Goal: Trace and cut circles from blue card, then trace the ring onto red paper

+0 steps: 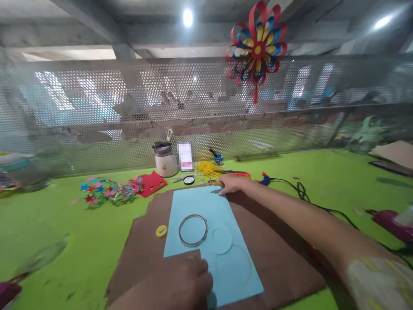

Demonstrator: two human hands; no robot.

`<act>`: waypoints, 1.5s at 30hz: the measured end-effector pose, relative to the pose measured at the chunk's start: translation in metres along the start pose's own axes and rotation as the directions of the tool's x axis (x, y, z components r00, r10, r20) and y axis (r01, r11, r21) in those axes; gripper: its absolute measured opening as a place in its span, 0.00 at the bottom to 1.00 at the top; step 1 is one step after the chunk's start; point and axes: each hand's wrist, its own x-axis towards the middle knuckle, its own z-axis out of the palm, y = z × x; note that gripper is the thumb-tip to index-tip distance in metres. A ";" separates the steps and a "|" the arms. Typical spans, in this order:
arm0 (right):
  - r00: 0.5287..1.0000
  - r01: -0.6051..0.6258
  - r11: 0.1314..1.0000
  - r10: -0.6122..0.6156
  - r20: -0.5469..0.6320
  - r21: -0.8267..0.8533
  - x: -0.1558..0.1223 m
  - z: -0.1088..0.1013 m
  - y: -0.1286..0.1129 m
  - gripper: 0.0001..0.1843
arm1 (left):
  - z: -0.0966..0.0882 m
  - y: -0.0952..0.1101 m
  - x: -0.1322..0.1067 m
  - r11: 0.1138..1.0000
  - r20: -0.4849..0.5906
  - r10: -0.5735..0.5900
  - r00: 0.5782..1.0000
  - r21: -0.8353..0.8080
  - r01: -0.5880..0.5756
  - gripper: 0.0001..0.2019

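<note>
Under both hands, on a brown cardboard sheet (284, 258) laid over the green table (64, 241), lies the light blue paper (196, 202). The left hand (190, 280) bears on its near left corner with the fingers folded in, a closed grip with nothing showing inside it. The right hand (232, 184) is stretched to the paper's far right corner, palm down and fingertips on or at the edge. Whether that grip pinches the paper or only rests on it I cannot tell. Between the two grips, a thin metal ring (192, 230) lies flat on the paper, and just right of it sit a small cut disc (222, 240) and a larger faint circle (234, 262). The step in hand looks like steadying or squaring the paper at opposite corners. Any shift from here would call for even pressure from both grips, so that the loose ring and disc do not slide. Left of the ring, on the cardboard, sits a small yellow round piece (161, 231). Beyond the right grip are yellow threads (208, 168), a beige jug (165, 160), red paper (151, 183) and scattered coloured stars (103, 191). A black cable (300, 189) runs to its right. A paper pinwheel (257, 45) hangs above, against a perforated screen (97, 107).
</note>
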 end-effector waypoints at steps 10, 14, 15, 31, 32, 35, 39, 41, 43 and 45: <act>0.967 0.039 0.999 -0.042 -0.250 -0.016 -0.061 0.032 -0.025 0.21 | -0.017 -0.116 0.080 0.945 -0.181 -0.306 0.934 0.058 0.321 0.34; 0.976 0.035 0.999 -0.035 -0.214 -0.003 -0.074 0.031 -0.024 0.16 | 0.008 -0.118 0.080 0.952 -0.114 -0.298 0.948 0.043 0.304 0.34; 0.980 0.031 1.000 -0.029 -0.198 0.003 -0.071 0.028 -0.021 0.15 | 0.011 -0.117 0.078 0.951 -0.112 -0.301 0.947 0.038 0.307 0.33; 0.999 -0.013 1.000 0.014 0.043 -0.023 0.037 -0.008 0.021 0.15 | 0.012 -0.099 0.079 0.949 -0.102 -0.313 0.944 0.011 0.316 0.20; 1.000 0.008 1.000 -0.008 0.018 -0.012 0.032 -0.006 0.023 0.16 | 0.012 -0.099 0.078 0.948 -0.106 -0.315 0.943 0.012 0.318 0.19; 0.995 0.045 0.999 -0.043 -0.090 0.018 0.018 0.002 0.030 0.33 | 0.012 -0.098 0.078 0.948 -0.116 -0.315 0.942 0.018 0.319 0.20; 0.977 0.005 1.000 -0.002 -0.212 0.014 0.000 0.017 0.030 0.39 | 0.012 -0.099 0.079 0.945 -0.119 -0.320 0.940 0.029 0.325 0.22; 0.969 0.017 1.000 -0.017 -0.246 -0.004 -0.008 0.024 0.026 0.34 | 0.013 -0.098 0.079 0.942 -0.116 -0.329 0.937 0.033 0.335 0.21; 0.964 0.060 0.998 -0.065 -0.258 -0.028 -0.017 0.029 0.022 0.27 | 0.016 -0.097 0.078 0.940 -0.117 -0.335 0.935 0.027 0.340 0.18; 0.961 0.100 0.994 -0.110 -0.255 -0.055 -0.026 0.034 0.019 0.18 | 0.020 -0.095 0.077 0.937 -0.119 -0.346 0.931 0.009 0.350 0.16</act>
